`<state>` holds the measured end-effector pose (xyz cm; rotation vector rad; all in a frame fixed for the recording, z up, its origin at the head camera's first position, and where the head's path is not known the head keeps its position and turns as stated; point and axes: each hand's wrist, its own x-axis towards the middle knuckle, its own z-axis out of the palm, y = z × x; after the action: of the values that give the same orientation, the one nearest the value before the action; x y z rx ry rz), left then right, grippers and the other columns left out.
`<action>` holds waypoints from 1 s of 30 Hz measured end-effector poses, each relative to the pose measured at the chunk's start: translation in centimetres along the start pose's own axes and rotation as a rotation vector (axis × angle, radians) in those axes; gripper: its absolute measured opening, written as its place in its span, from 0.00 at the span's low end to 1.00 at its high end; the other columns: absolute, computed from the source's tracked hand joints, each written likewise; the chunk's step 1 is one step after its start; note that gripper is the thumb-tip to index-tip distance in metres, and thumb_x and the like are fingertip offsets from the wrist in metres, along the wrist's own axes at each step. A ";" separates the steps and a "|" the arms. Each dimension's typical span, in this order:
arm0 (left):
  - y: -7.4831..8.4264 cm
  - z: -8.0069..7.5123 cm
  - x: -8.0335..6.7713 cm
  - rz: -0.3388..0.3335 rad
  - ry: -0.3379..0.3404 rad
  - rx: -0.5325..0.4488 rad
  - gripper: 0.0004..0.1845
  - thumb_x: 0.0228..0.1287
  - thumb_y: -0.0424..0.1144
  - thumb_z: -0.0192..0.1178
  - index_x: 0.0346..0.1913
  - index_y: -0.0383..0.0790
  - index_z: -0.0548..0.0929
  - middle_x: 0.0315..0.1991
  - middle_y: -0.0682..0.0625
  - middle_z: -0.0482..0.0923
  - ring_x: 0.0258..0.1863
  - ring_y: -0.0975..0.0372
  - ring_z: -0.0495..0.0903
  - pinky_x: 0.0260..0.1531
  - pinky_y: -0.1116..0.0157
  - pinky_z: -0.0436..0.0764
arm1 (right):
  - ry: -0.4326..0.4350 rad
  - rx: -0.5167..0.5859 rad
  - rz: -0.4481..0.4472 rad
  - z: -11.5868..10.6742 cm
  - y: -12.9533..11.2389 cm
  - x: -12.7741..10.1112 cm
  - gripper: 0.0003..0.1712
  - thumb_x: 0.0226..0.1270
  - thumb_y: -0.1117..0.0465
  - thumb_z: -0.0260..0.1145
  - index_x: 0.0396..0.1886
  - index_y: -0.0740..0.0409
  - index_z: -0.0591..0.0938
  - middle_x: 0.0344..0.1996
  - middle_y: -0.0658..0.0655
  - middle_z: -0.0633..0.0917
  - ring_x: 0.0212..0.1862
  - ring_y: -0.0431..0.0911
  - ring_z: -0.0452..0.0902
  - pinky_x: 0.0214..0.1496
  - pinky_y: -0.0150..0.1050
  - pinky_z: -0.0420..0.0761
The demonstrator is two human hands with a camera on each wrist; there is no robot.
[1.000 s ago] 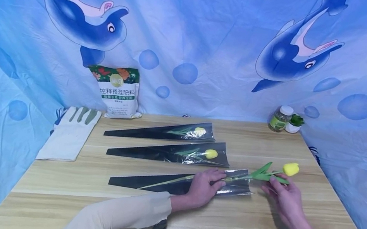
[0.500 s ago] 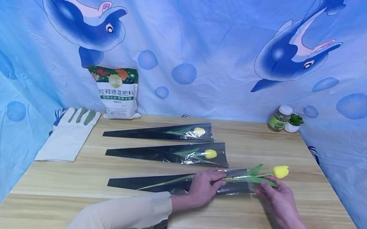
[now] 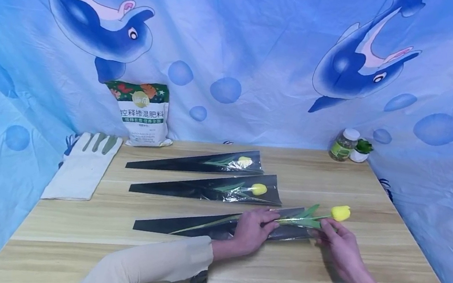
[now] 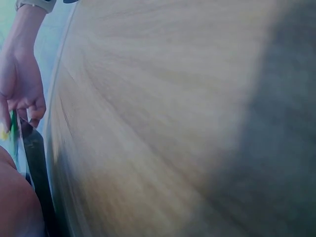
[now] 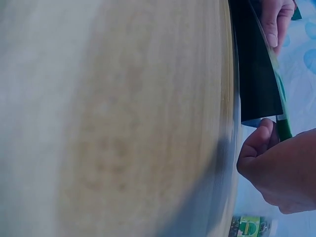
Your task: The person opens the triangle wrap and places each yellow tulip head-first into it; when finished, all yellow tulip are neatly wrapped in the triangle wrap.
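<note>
A yellow tulip point(image 3: 340, 212) with green leaves lies partly inside the nearest black, clear-fronted flower sleeve point(image 3: 162, 225). Its stem shows through the film; the bloom sticks out beyond the sleeve's right, wide end. My left hand point(image 3: 251, 229) lies across the middle of this sleeve, thumb and fingers gripping it about the stem and hiding that stretch. At the sleeve's mouth, my right hand point(image 3: 339, 247) pinches the tulip just below the bloom. In the right wrist view, the right hand's curled fingers point(image 5: 261, 138) are beside the dark sleeve point(image 5: 256, 64) edge.
Two filled sleeves, a middle one point(image 3: 185, 189) and a far one point(image 3: 180, 161), lie behind. White gloves point(image 3: 79, 169) and a fertilizer bag point(image 3: 144, 120) stand back left. A lidded jar point(image 3: 343, 146) and small potted plant point(image 3: 361, 152) occupy the back right.
The right hand and the tulip have moved left, bringing the bloom and leaves closer to the sleeve's mouth, with the leaves now partly inside. The left hand has stayed in place.
</note>
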<state>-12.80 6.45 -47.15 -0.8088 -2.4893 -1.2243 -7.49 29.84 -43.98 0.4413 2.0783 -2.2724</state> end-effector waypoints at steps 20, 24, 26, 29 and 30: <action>-0.1 0.0 0.0 0.022 -0.014 0.032 0.13 0.60 0.39 0.72 0.48 0.42 0.90 0.48 0.49 0.86 0.51 0.59 0.84 0.55 0.65 0.79 | -0.128 -0.272 0.016 -0.2 0.3 0.2 0.22 0.77 0.67 0.53 0.63 0.79 0.68 0.35 0.59 0.83 0.34 0.43 0.77 0.35 0.34 0.82; -0.1 0.0 0.0 0.014 -0.022 0.054 0.13 0.60 0.40 0.72 0.48 0.44 0.90 0.48 0.51 0.86 0.51 0.60 0.84 0.54 0.66 0.79 | -0.143 -0.335 0.021 -0.4 0.3 0.2 0.22 0.77 0.68 0.52 0.64 0.80 0.68 0.36 0.60 0.83 0.35 0.45 0.79 0.35 0.35 0.83; -0.1 0.0 -0.1 0.008 -0.031 0.057 0.13 0.60 0.40 0.72 0.48 0.45 0.90 0.48 0.52 0.86 0.51 0.61 0.84 0.54 0.66 0.79 | -0.149 -0.385 0.020 -0.6 0.3 0.1 0.22 0.77 0.67 0.53 0.62 0.80 0.69 0.37 0.61 0.84 0.37 0.47 0.80 0.37 0.35 0.83; 0.0 -0.1 -0.1 0.000 -0.034 0.056 0.13 0.59 0.40 0.72 0.48 0.45 0.90 0.47 0.52 0.86 0.51 0.61 0.84 0.54 0.66 0.79 | -0.153 -0.475 -0.005 -1.0 0.0 -0.1 0.20 0.76 0.65 0.55 0.59 0.79 0.73 0.37 0.60 0.84 0.38 0.48 0.80 0.38 0.36 0.83; 0.0 -0.1 -0.1 0.000 -0.033 0.055 0.13 0.59 0.40 0.72 0.48 0.45 0.90 0.47 0.51 0.87 0.51 0.61 0.84 0.54 0.66 0.79 | -0.154 -0.509 -0.020 -1.1 -0.1 -0.2 0.20 0.76 0.64 0.56 0.58 0.78 0.74 0.37 0.60 0.83 0.38 0.48 0.80 0.37 0.36 0.83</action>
<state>-12.70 6.36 -47.11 -0.8211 -2.5369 -1.1464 -7.10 30.92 -43.87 0.2106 2.4574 -1.6248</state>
